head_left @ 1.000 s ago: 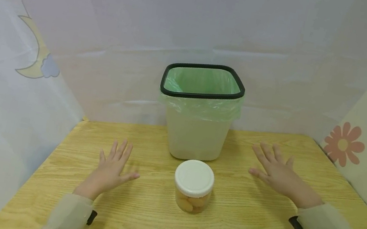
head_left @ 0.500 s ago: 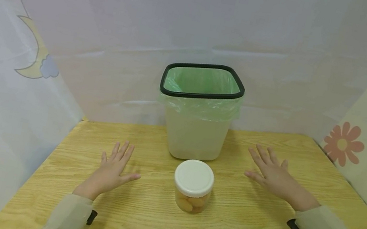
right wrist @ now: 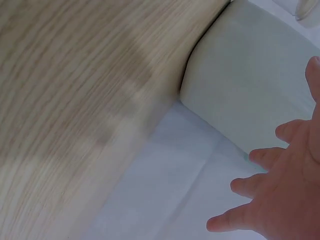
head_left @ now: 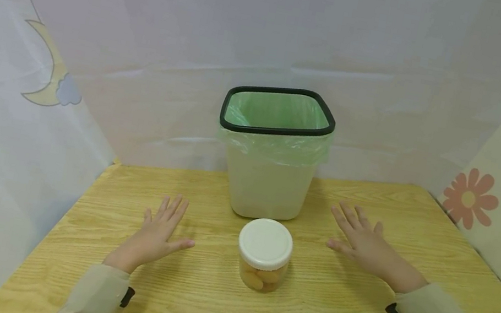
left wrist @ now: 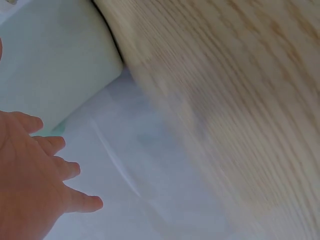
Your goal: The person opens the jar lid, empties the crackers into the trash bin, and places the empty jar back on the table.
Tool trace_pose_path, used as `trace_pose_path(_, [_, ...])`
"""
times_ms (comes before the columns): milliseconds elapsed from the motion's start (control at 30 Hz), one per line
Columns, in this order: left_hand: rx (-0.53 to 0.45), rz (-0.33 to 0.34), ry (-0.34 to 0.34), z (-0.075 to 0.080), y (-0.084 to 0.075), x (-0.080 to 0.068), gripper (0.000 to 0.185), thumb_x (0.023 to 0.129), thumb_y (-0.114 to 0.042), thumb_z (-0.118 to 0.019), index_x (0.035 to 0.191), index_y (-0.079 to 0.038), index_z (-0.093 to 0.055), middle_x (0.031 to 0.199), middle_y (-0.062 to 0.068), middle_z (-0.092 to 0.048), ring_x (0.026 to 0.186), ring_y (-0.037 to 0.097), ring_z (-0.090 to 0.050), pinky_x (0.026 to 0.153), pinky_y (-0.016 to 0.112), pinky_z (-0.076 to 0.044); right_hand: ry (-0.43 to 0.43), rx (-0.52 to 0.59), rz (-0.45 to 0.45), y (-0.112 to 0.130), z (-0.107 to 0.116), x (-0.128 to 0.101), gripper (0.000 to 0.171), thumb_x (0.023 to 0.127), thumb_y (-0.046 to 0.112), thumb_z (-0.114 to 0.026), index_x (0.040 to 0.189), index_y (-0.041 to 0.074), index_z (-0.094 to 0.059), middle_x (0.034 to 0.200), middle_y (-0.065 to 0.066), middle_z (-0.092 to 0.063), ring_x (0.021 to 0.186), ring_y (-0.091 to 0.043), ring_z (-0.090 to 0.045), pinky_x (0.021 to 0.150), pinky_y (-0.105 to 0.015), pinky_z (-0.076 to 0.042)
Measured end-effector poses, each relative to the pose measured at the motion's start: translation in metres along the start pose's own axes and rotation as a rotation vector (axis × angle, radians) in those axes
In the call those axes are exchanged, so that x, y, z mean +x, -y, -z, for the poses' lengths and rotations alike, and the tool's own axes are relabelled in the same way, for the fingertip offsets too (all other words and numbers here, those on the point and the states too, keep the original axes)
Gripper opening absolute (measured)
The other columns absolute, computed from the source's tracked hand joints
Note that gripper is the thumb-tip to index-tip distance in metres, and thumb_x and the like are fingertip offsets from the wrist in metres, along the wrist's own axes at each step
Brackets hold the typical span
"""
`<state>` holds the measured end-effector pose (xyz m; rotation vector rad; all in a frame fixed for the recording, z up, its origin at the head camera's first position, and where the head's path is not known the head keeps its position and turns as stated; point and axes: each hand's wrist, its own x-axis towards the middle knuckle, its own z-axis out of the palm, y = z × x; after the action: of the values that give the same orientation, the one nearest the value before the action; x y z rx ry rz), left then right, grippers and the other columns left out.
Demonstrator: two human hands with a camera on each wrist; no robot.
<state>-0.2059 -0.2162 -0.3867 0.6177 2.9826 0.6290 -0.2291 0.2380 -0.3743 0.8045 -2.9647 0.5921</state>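
Observation:
A clear jar (head_left: 265,254) with a white lid stands upright in the middle of the table, with tan oval pieces visible inside. To its left is my left hand (head_left: 152,240), fingers spread and holding nothing. My right hand (head_left: 367,247) is on the other side, also with fingers spread and nothing in it. Behind the jar stands a pale bin (head_left: 268,182) with a black rim and a green plastic liner (head_left: 283,112) folded over its edge. Each wrist view shows the spread fingers of a hand, with the bin's wall (left wrist: 65,55) beyond.
The light wooden table (head_left: 184,301) runs back to a pale cloth backdrop (head_left: 187,56). Side cloths carry a printed moon (head_left: 46,70) and star on the left and flowers (head_left: 469,198) on the right.
My right hand has moved left and slightly toward me, closer to the jar. My left hand has shifted a little to the right. The jar and bin have stayed put.

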Motion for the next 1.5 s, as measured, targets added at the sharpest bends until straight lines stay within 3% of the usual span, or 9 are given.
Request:
trace_pose_path(733, [0.021, -0.053, 0.025, -0.006, -0.004, 0.005, 0.090, 0.096, -0.044, -0.058, 0.154, 0.000, -0.006, 0.160, 0.020, 0.004, 0.144, 0.040, 0.013, 0.103, 0.073, 0.006, -0.016, -0.019, 0.034, 0.011, -0.012, 0.004, 0.083, 0.097, 0.044, -0.055, 0.157, 0.009, -0.009, 0.158, -0.026, -0.009, 0.140, -0.054, 0.000, 0.095, -0.082, 0.001])
trace_pose_path(1500, [0.031, -0.098, 0.025, -0.013, -0.012, 0.008, 0.090, 0.094, -0.041, -0.061, 0.154, 0.001, -0.009, 0.160, 0.018, -0.003, 0.145, 0.039, 0.007, 0.106, 0.070, 0.004, -0.076, -0.111, 0.181, 0.029, -0.025, 0.009, 0.081, 0.095, 0.044, -0.058, 0.153, 0.002, -0.019, 0.156, -0.025, -0.019, 0.139, -0.053, -0.014, 0.095, -0.081, -0.013])
